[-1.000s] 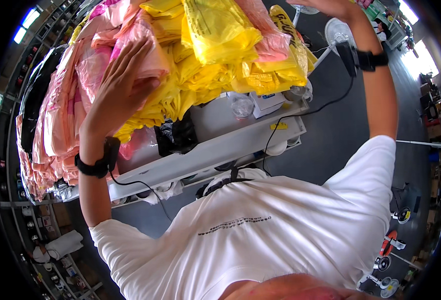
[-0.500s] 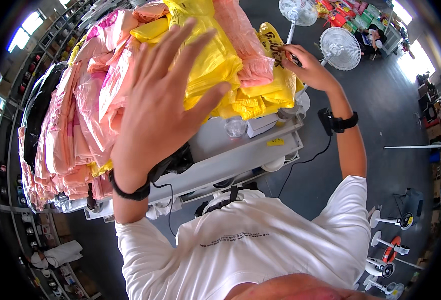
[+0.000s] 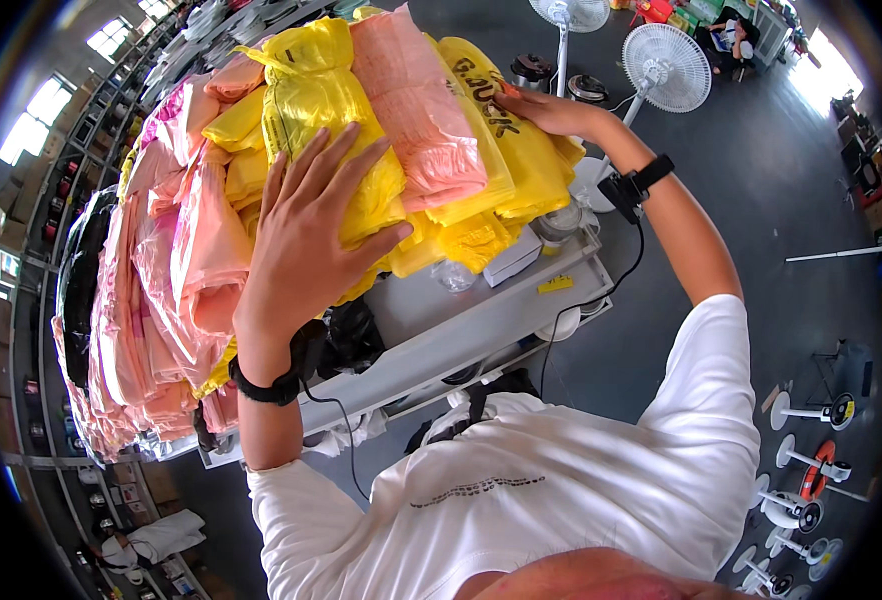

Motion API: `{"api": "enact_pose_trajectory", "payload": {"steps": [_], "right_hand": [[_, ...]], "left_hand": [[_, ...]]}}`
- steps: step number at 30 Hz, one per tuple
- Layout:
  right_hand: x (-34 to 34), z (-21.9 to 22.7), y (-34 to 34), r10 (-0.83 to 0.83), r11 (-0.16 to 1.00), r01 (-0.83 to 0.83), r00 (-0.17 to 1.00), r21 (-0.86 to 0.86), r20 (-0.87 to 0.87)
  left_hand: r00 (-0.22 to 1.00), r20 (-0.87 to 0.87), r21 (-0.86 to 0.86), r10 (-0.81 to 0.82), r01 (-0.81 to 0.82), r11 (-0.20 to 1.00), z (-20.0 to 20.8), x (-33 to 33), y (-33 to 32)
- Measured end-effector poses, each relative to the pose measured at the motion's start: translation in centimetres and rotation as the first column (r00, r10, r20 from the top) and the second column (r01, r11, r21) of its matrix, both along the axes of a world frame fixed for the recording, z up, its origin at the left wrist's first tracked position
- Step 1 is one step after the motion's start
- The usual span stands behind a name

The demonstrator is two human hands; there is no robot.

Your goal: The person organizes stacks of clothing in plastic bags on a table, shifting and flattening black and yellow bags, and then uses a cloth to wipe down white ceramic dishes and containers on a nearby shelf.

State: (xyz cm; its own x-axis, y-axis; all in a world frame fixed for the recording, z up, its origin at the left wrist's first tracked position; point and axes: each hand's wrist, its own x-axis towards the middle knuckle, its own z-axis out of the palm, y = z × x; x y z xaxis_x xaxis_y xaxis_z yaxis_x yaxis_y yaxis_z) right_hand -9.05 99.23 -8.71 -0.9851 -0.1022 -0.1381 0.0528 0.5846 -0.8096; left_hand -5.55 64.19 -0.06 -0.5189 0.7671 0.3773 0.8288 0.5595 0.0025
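My left hand (image 3: 306,225) rests with spread fingers on a folded yellow plastic bag bundle (image 3: 311,95) at the top of a large pile. At the pile's right end, my right hand (image 3: 553,112) lies with fingers stretched out on another yellow bag bundle (image 3: 531,165), which has dark printing. Between the hands is a folded pink plastic bag bundle (image 3: 426,130). More pink bundles (image 3: 131,290) stack up left of my left hand, with a black bag (image 3: 81,290) at their far left side. My right fingertips partly blend with the bundle's edge.
The pile sits on a grey table (image 3: 441,325) with a raised edge; a white box (image 3: 511,262) and a black plastic bag (image 3: 353,335) are under its front. White standing fans (image 3: 666,68) rise beyond the right end. Shelving runs along the left. Someone sits (image 3: 731,42) far off.
My left hand has come down onto the yellow bundle. The printed yellow bundle, curled up at its end before, now lies flatter under my right hand. My head view has shifted.
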Motion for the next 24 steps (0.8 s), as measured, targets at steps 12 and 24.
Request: {"api": "enact_pose_trajectory", "payload": {"steps": [12,24], "right_hand": [[-1.8,-1.5,-1.0,0.128,0.991,-0.131,0.981,-0.010,-0.146],[1.7,-4.8,0.9,0.033,0.999,-0.032,0.952,0.007,-0.305]], "left_hand": [[0.999,-0.016,0.066,-0.031,0.032,0.997,-0.9,5.7,2.3],[0.929,-0.366,0.227,0.047,0.040,0.973,-6.7,5.9,-1.0]]}}
